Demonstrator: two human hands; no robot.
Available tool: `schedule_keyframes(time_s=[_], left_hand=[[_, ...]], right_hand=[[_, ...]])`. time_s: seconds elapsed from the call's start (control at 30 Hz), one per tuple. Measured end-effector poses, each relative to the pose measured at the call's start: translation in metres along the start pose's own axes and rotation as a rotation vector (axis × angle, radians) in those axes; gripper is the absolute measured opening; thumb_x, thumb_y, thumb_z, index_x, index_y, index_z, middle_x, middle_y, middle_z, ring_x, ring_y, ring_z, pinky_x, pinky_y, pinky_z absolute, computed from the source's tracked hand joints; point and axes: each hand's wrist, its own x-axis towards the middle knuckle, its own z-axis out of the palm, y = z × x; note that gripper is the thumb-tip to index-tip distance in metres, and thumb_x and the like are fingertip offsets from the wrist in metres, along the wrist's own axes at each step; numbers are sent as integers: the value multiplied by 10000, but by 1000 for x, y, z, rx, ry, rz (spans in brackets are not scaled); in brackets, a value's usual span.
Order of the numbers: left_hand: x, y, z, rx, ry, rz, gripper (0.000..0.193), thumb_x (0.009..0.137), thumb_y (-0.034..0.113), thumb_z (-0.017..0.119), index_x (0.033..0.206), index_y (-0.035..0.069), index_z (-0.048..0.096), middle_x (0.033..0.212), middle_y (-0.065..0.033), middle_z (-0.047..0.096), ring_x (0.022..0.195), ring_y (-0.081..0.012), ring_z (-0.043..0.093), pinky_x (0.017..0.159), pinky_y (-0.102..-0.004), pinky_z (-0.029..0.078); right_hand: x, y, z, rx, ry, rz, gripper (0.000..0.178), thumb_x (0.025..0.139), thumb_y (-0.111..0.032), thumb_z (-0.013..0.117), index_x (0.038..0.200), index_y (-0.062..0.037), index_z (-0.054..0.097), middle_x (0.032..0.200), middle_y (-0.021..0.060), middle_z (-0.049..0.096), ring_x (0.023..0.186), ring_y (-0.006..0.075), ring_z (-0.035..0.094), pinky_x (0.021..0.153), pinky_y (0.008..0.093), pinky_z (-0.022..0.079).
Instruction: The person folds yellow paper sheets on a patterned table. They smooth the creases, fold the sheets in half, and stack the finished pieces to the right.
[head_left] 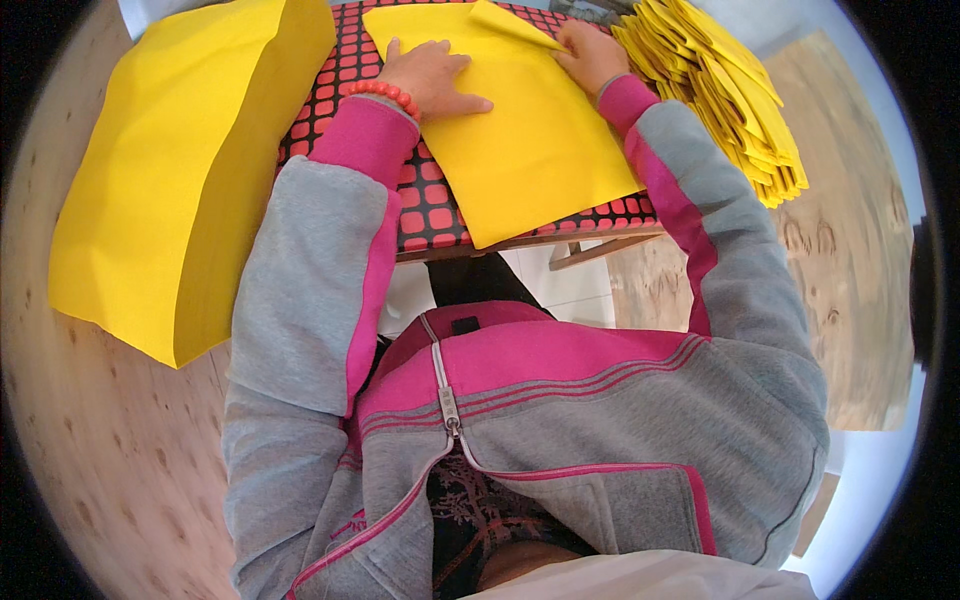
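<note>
Here on the red-and-black patterned worktop [428, 205] lies the yellow felt-like sheet [545, 150], a flap turned over at its far edge, and the left hand [428, 82] presses down on it, its grip wide open, fingers spread and holding nothing. Over toward the worktop's right side, the right hand [592, 58] has its grip closed, fingers curled on that flap! A thick yellow stack [150, 170] towers at the worktop's left, a heap of folded yellow pieces [715, 95] at its right.
</note>
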Motion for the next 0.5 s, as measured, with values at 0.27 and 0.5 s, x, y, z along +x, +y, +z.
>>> schedule_keyframes(time_s=[0.27, 0.5], left_hand=[[2, 2, -4, -2, -51, -29, 825, 840, 725, 597, 1453, 174, 555, 1491, -160, 507, 1422, -336, 447, 1169, -670, 230], [3, -2, -1, -38, -25, -12, 813, 833, 728, 604, 1405, 150, 600, 1459, -165, 527, 1394, -336, 470, 1157, -667, 237]], right_hand=[[6, 74, -8, 1111, -657, 980, 325, 975, -406, 688, 1085, -101, 720, 923, 17, 746, 742, 86, 694, 690, 254, 563], [2, 58, -8, 1043, -619, 851, 370, 997, -341, 662, 1199, -33, 688, 1067, 71, 757, 837, 159, 732, 789, 321, 591]])
